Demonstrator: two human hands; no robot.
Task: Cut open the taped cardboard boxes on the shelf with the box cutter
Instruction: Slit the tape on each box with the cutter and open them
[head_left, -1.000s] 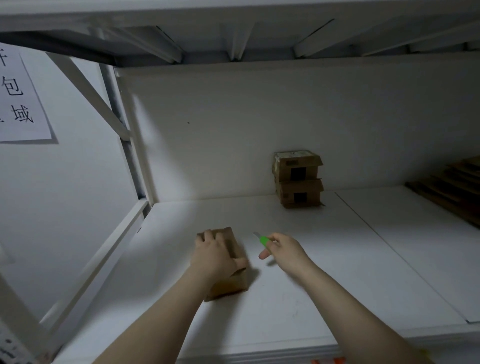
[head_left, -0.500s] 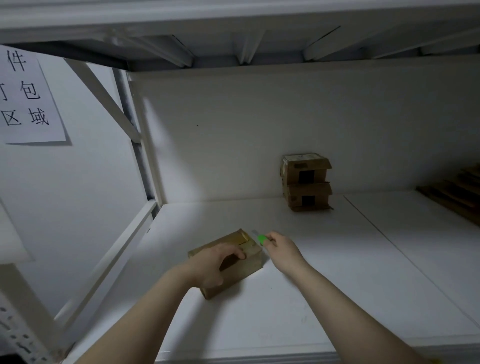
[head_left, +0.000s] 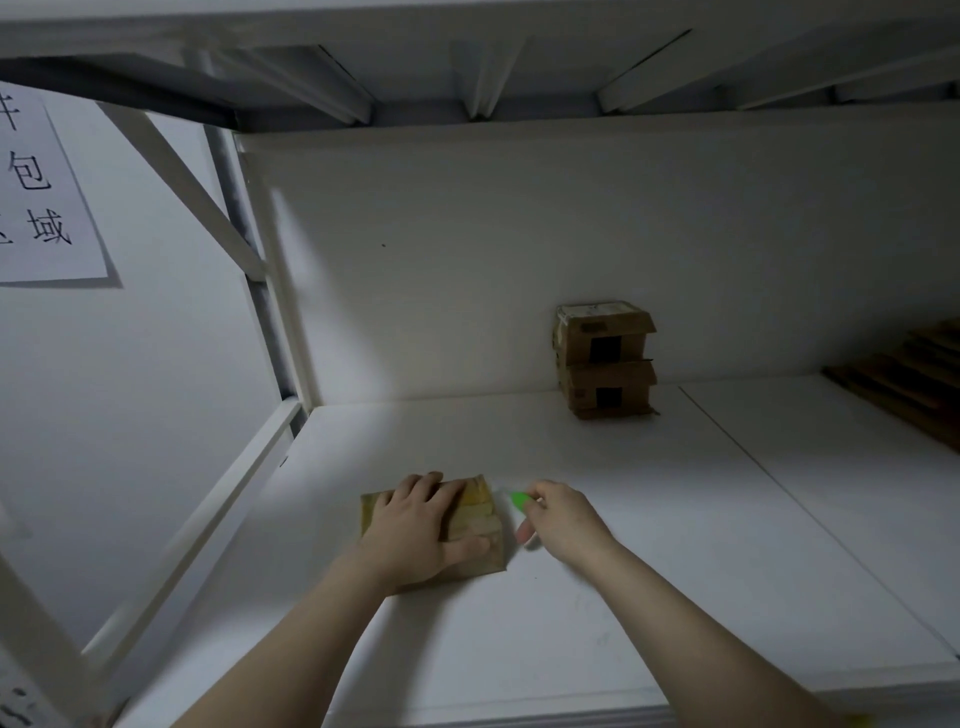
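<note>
The cardboard box lies on the white shelf, towards its left front, with pale tape across the part of its top that shows. The left hand rests flat on it, palm down. Its fingers are fairly straight and slightly spread, reaching towards the far edge, and the thumb lies out to the right near the front edge, so the hand covers most of the lid. Just to the right of the box, the right hand pinches the green box cutter between thumb and curled fingers. The tool points left towards the box's far right corner. The blade end is blurred, and I cannot tell whether it touches the cardboard. Both bare forearms come in from the lower edge.

Further back, against the white back panel, two more taped boxes stand stacked: the upper box sits squarely on the lower box, well apart from the hands. At the far right edge of the shelf lies a pile of flattened cardboard, partly cut off by the frame. Overhead run the white beams of the next shelf level. On the left a diagonal brace crosses the rack's side, and beyond it a paper sign with black characters hangs on the wall.
</note>
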